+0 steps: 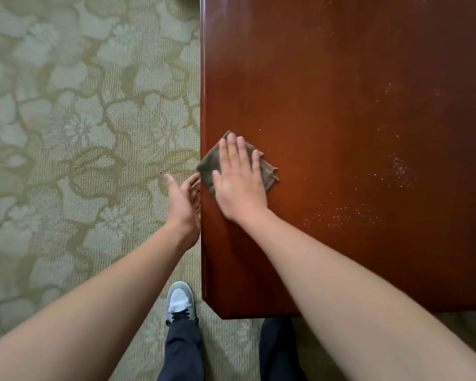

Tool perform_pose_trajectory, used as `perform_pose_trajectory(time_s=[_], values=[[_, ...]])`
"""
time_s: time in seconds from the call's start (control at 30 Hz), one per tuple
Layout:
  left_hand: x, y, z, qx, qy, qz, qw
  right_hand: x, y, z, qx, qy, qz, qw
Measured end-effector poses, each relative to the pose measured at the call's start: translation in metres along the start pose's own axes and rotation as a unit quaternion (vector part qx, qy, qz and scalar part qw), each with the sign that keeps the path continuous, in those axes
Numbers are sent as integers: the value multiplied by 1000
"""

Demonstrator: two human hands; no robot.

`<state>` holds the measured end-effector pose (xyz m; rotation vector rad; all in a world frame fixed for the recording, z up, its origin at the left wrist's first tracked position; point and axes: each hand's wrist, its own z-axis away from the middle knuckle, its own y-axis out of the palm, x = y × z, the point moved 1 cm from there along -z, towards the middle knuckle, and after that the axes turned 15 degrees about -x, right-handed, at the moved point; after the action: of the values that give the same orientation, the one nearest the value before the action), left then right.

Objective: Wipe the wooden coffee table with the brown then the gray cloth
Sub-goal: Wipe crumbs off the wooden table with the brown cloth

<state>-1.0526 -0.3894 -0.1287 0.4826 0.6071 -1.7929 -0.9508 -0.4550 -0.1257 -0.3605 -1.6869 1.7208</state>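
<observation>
The wooden coffee table (341, 92) fills the right half of the view, reddish and glossy. A brown cloth (208, 167) lies folded at its left edge, one corner hanging slightly over. My right hand (238, 178) presses flat on the cloth with straight fingers. My left hand (183, 198) is cupped just off the table's left edge, beside and slightly below the cloth, fingers relaxed and holding nothing that I can see. No gray cloth is in view.
Pale crumbs (396, 171) are scattered on the table's right part, with more crumbs (338, 217) nearer me. A green floral carpet (80, 119) covers the floor on the left. My left shoe (179, 302) stands beside the table's near corner (217, 312).
</observation>
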Motion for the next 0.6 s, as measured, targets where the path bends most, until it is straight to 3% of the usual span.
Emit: perform_pose_trajectory(time_s=[0.13,0.23,0.3,0.37,0.43,0.53,0.6], values=[[-3,-9,-5,-24,15,-9,1000,-6,12,64,-27,-106,34,993],[-4,7,9,-10,50,-63,997,-39,13,112,-21,-92,23,995],[6,21,14,4,107,-151,983,-72,5,131,-22,-42,49,998],[13,28,20,-35,173,-269,947,-108,-7,137,-2,7,75,997],[16,27,24,-50,223,-315,921,-142,-19,130,-13,94,81,992],[24,23,33,0,300,-354,886,-186,-43,126,-76,305,82,946],[31,21,40,12,330,-380,864,-194,-47,122,-81,357,94,926]])
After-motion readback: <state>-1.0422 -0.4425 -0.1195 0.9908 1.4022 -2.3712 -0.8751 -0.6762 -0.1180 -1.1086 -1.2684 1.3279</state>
